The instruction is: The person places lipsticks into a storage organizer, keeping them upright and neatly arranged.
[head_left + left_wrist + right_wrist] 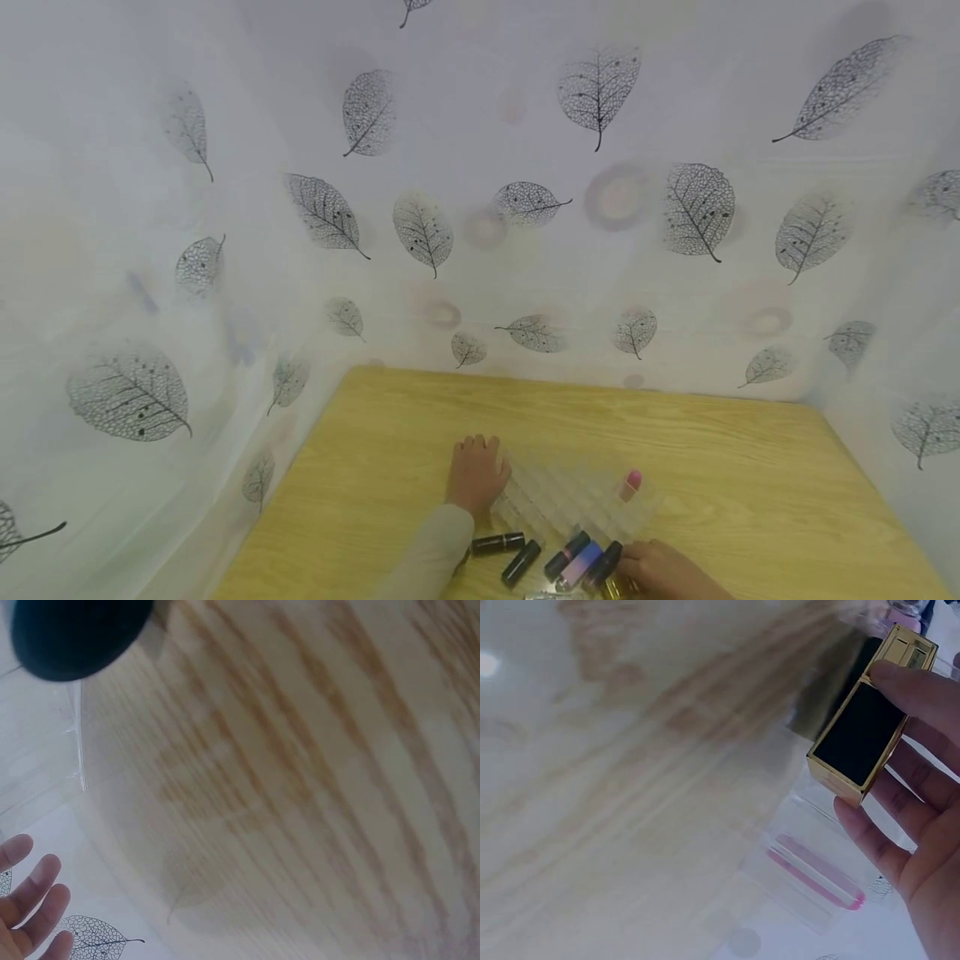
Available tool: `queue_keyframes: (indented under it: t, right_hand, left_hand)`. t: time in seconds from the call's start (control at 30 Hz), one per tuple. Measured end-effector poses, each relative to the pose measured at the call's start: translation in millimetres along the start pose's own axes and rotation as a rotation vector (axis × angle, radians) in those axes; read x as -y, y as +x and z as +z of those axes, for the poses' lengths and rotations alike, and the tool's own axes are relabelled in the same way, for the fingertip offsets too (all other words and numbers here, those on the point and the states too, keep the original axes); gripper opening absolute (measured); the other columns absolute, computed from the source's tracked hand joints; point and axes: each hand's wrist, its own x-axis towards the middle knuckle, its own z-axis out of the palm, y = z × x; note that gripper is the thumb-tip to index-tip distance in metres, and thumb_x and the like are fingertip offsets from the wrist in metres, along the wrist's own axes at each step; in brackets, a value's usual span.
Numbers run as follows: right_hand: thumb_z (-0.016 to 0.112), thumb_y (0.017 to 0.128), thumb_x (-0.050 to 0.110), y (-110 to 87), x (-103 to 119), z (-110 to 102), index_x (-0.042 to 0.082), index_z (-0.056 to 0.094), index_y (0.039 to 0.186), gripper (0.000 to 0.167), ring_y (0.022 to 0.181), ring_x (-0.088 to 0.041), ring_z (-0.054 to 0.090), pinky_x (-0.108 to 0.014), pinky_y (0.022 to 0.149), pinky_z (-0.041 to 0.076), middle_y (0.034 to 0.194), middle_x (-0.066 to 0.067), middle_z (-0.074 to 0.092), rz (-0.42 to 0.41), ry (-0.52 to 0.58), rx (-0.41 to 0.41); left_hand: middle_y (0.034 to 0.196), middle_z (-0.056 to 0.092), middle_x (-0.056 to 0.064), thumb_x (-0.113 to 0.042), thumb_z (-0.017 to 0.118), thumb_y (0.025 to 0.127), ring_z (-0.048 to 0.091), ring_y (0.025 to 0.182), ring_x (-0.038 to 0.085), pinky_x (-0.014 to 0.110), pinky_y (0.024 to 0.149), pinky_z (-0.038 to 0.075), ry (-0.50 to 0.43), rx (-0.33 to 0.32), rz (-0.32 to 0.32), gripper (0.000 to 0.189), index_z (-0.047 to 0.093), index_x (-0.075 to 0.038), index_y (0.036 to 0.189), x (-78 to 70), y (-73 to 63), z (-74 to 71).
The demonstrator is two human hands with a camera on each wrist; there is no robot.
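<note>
In the right wrist view, my right hand [922, 817] grips a rectangular black-and-gold lipstick tube [862, 731] between thumb and fingers. The head view has that right hand [667, 571] low, at the right end of a loose group of lipsticks. My left hand [475, 477] lies at the left edge of a clear compartmented organizer [562, 500], fingers spread and holding nothing. Its fingers [46, 900] look relaxed in the left wrist view. A pink-tipped lipstick [633, 481] stands in the organizer's far right part.
Between the hands, in front of the organizer, lie black lipstick tubes [498, 543] and a blue-and-pink one [579, 567]. A dark rounded end [79, 637] fills the left wrist view's top corner. Leaf-printed sheeting [525, 275] encloses the wooden table [405, 417].
</note>
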Motion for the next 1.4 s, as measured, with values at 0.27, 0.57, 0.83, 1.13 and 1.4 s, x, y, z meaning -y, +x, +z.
queue_keyframes:
  t: [0.27, 0.57, 0.83, 1.13, 1.4]
  right_hand:
    - [0.071, 0.077, 0.031, 3.7, 5.7, -18.4, 0.020, 0.066, 0.085, 0.014, 0.068, 0.009, 0.044, -0.013, 0.057, 0.038, 0.075, 0.016, 0.056, -0.018, -0.021, -0.075]
    - [0.078, 0.064, 0.020, 16.1, 7.0, -47.1, 0.022, 0.063, 0.072, 0.017, 0.062, 0.008, 0.041, -0.012, 0.055, 0.037, 0.069, 0.017, 0.053, -0.052, -0.231, -0.147]
    - [0.078, 0.062, 0.017, 29.0, 2.1, -73.7, 0.019, 0.062, 0.072, 0.019, 0.061, 0.005, 0.048, -0.015, 0.055, 0.042, 0.077, 0.006, 0.062, -0.033, -0.273, -0.136]
    - [0.079, 0.065, 0.016, 42.3, 2.4, -90.0, 0.016, 0.063, 0.073, 0.017, 0.061, 0.006, 0.046, -0.011, 0.056, 0.042, 0.070, 0.010, 0.057, -0.051, -0.238, -0.167]
    - [0.080, 0.066, 0.010, 55.4, 0.3, -102.1, 0.013, 0.066, 0.083, 0.022, 0.065, 0.005, 0.051, -0.011, 0.057, 0.044, 0.077, 0.007, 0.061, -0.011, -0.128, -0.184]
  left_hand:
    - [0.079, 0.061, 0.005, -0.035, 0.059, 0.082, 0.056, 0.075, 0.022, 0.038, 0.071, 0.044, 0.001, -0.006, 0.004, 0.026, 0.064, -0.011, 0.092, 0.4, 0.0, 0.4]
    - [0.078, 0.060, 0.005, -0.035, 0.059, 0.082, 0.055, 0.074, 0.021, 0.037, 0.070, 0.044, 0.022, -0.015, 0.006, 0.026, 0.064, -0.012, 0.092, 0.5, 0.2, 1.1]
    - [0.077, 0.059, 0.004, -0.035, 0.059, 0.081, 0.055, 0.072, 0.020, 0.036, 0.069, 0.043, 0.013, -0.033, 0.004, 0.025, 0.064, -0.012, 0.091, 0.9, -0.1, 4.3]
    - [0.079, 0.060, 0.004, -0.036, 0.058, 0.081, 0.055, 0.074, 0.021, 0.037, 0.070, 0.043, 0.016, -0.015, -0.002, 0.027, 0.064, -0.013, 0.093, 0.4, -0.2, 4.2]
    - [0.079, 0.059, 0.004, -0.036, 0.058, 0.082, 0.054, 0.074, 0.020, 0.036, 0.070, 0.043, 0.005, 0.000, -0.012, 0.026, 0.063, -0.013, 0.093, 0.5, -0.4, 4.4]
